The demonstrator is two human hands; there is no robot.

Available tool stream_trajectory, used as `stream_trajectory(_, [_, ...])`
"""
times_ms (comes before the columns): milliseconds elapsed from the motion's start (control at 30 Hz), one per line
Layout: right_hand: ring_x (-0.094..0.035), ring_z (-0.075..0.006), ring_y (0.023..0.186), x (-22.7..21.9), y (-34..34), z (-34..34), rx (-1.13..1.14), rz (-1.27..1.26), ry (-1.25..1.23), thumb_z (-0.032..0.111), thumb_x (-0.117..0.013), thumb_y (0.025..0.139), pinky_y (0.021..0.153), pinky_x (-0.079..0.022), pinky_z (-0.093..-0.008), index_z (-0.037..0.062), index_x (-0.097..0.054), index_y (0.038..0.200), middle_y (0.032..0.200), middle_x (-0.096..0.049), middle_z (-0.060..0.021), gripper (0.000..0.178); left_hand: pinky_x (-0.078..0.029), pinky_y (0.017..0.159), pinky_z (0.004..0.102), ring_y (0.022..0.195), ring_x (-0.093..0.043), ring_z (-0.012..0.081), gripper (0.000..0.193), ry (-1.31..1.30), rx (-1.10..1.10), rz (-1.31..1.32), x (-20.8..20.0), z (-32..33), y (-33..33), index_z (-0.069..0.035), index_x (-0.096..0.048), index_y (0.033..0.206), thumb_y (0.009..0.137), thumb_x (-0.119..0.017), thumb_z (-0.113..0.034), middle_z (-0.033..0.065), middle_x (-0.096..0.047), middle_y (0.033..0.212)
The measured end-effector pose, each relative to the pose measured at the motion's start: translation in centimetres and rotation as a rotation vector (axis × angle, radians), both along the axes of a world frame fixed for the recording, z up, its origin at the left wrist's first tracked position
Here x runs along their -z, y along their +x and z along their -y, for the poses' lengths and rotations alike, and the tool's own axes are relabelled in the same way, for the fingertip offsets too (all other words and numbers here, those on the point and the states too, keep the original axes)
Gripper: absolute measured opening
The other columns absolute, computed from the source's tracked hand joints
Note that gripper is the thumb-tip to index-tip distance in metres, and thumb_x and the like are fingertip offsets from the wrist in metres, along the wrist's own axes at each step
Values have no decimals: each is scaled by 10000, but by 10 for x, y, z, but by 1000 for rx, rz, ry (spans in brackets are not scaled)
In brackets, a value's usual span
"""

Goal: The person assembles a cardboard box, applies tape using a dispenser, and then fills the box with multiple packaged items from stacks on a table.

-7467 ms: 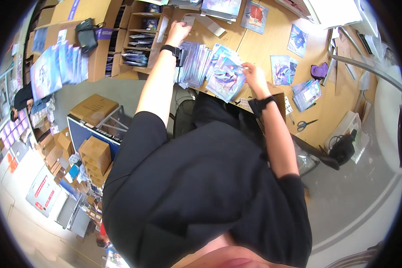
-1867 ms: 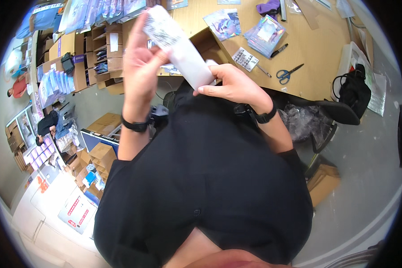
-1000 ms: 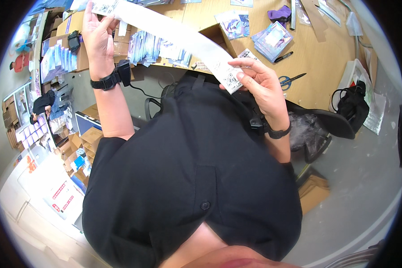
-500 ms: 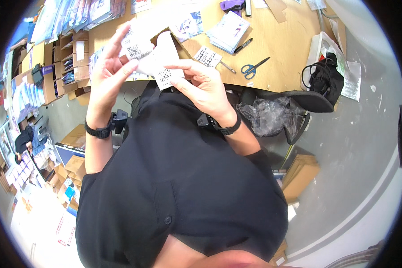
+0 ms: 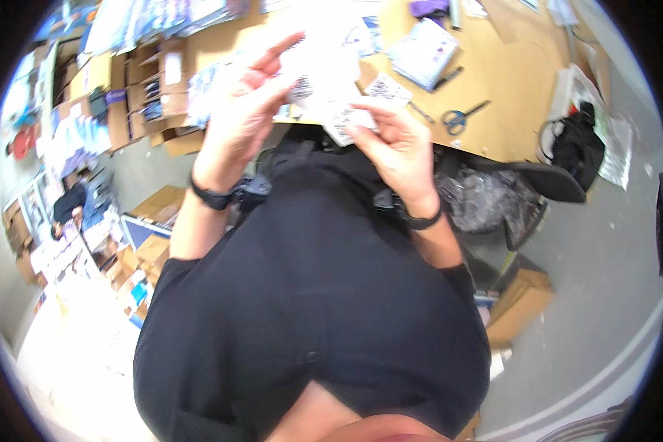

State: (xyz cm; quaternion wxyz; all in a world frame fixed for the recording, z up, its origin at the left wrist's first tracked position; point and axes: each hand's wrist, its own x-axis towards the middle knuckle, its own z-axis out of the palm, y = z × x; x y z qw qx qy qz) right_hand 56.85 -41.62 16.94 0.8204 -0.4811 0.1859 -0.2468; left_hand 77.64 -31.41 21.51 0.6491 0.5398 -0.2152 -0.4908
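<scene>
My left hand (image 5: pixel 252 118) is closed on a white printed paper (image 5: pixel 300 87) with dark code-like marks, its thumb on the near side. Much of that paper is washed out by glare. Between its thumb and fingers, my right hand (image 5: pixel 399 144) pinches the lower corner of a white label (image 5: pixel 339 125) with a square code. The two papers overlap or join in the glare; I cannot tell which. Another printed label (image 5: pixel 387 90) lies on the table just beyond my right hand, with a thin stick-like item beside it.
On the wooden table (image 5: pixel 508 81) are blue-handled scissors (image 5: pixel 464 119), a black pen (image 5: pixel 448 78) and a stack of flat packets (image 5: pixel 423 53). Cardboard bins (image 5: pixel 147 88) stand left. At right, a black bag (image 5: pixel 578 140) hangs by a white bin; clear plastic (image 5: pixel 479 199) lies on a chair.
The whole view has shifted, so the table and both hands appear farther right. My hands keep hold of the papers, and glare now covers more of them.
</scene>
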Motion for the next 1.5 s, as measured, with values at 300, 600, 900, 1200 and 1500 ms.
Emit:
stream_trajectory(300, [-675, -115, 1110, -7, -1, -6, 26, -65, -44, -124, -673, 971, 930, -547, -245, -64, -645, 1367, 1238, -718, -94, 401, -538, 1078, 306, 1309, -631, 144, 701, -87, 51, 28, -12, -3, -4, -39, -354, 1647, 1018, -662, -41, 115, -500, 1621])
stream_trajectory(600, [-672, -80, 1010, -7, 3, -12, 40, -109, -105, -102, -699, 964, 887, -537, -221, -56, -673, 1345, 1169, -736, -56, 385, -545, 1060, 289, 1240, -653, 122, 744, -132, -20, 4, -9, -17, 3, -38, -330, 1657, 1001, -679, -21, 100, -510, 1610])
stream_trajectory(900, [-672, -96, 913, 8, 21, -5, -241, -271, -293, 35, -689, 996, 843, -538, -257, -29, -664, 1368, 1047, -762, -79, 378, -569, 1025, 291, 1174, -699, 137, 586, -26, -90, 190, 5, -32, 24, -25, -492, 1562, 1002, -664, 4, 123, -702, 1369])
stream_trajectory(1200, [-734, -194, 1132, 23, 48, -2, -364, -392, -346, 118, -722, 1004, 977, -569, -329, -30, -659, 1358, 1181, -773, -160, 389, -575, 995, 292, 1136, -726, 150, 610, 76, -104, 204, 32, -61, 61, -69, -444, 1579, 1013, -669, -25, 146, -753, 1263])
stream_trajectory(1500, [-684, -194, 1171, -1, 114, -16, -449, -353, -726, 96, -740, 966, 1039, -524, -342, 64, -607, 1467, 1312, -721, -87, 520, -506, 681, 224, 732, -566, 23, 463, 144, -225, 364, 63, -90, 98, -23, -575, 1473, 1028, -670, -107, 5, -712, 963])
